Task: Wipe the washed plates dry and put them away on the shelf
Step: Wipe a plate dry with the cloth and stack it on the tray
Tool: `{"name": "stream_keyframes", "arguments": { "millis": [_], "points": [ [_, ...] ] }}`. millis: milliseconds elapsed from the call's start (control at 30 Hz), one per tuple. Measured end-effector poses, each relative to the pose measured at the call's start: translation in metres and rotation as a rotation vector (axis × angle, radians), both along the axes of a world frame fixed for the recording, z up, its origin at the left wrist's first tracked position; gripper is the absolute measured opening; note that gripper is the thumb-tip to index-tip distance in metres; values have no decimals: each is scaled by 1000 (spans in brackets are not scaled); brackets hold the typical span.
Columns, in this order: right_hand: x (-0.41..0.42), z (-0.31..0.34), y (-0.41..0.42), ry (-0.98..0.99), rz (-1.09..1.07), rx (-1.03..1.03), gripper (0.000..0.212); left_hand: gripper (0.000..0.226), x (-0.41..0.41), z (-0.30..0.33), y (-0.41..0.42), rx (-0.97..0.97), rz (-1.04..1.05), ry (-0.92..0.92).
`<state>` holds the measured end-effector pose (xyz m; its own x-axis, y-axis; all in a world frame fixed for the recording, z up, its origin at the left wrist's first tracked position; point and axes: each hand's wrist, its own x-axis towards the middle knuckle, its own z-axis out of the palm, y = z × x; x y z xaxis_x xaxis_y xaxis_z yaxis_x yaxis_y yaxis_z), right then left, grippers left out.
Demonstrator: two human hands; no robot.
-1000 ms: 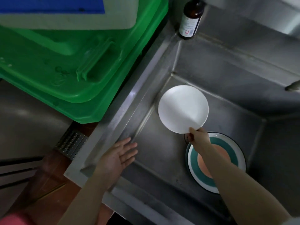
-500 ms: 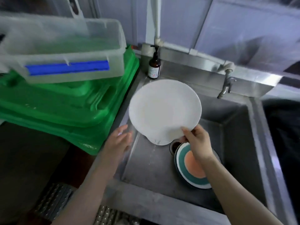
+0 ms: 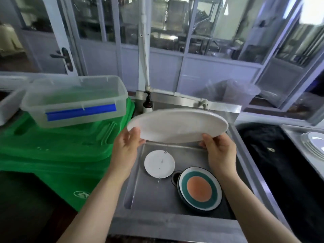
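Large white plate (image 3: 177,128): held level above the steel sink (image 3: 157,218), well clear of its floor, gripped at opposite rims, the left hand (image 3: 128,146) curled round the left edge with thumb on top and the right hand (image 3: 220,149) curled round the near right edge. Nearest, in the basin: a teal-ringed plate with an orange centre (image 3: 199,188) beside the drain (image 3: 175,178), seemingly on a darker plate; a small white plate (image 3: 159,163) just left of the drain, beaded with water. Drops fall from the held plate. Step in hand, as judged: draining before wiping; tilt the rim so water runs into the basin, keep both grips firm on the slick glaze, then find a cloth, none being visible. Left: green crates (image 3: 52,151) bearing a clear tub (image 3: 75,100). Right: stacked plates (image 3: 313,142) at the frame edge. Beyond: soap bottle (image 3: 148,103), glazed partitions (image 3: 175,32). No shelf is identifiable.
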<state>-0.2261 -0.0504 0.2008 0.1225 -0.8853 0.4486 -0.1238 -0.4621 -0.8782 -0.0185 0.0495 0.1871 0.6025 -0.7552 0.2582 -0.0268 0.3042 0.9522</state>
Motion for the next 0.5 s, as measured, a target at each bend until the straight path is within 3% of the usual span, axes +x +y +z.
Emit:
{"name": "stream_keyframes", "arguments": {
  "millis": [200,367,500],
  "points": [
    [-17,-1,18,-36,-31,-12,33,48,-11,-1,7,-15,-51,-23],
    [-32,-7,14,-75,-69,27,15,20,-21,-1,-4,-79,-145,-99],
    [-55,-15,3,-137,-82,88,25,26,-36,-9,-20,-72,-213,-140]
  ]
}}
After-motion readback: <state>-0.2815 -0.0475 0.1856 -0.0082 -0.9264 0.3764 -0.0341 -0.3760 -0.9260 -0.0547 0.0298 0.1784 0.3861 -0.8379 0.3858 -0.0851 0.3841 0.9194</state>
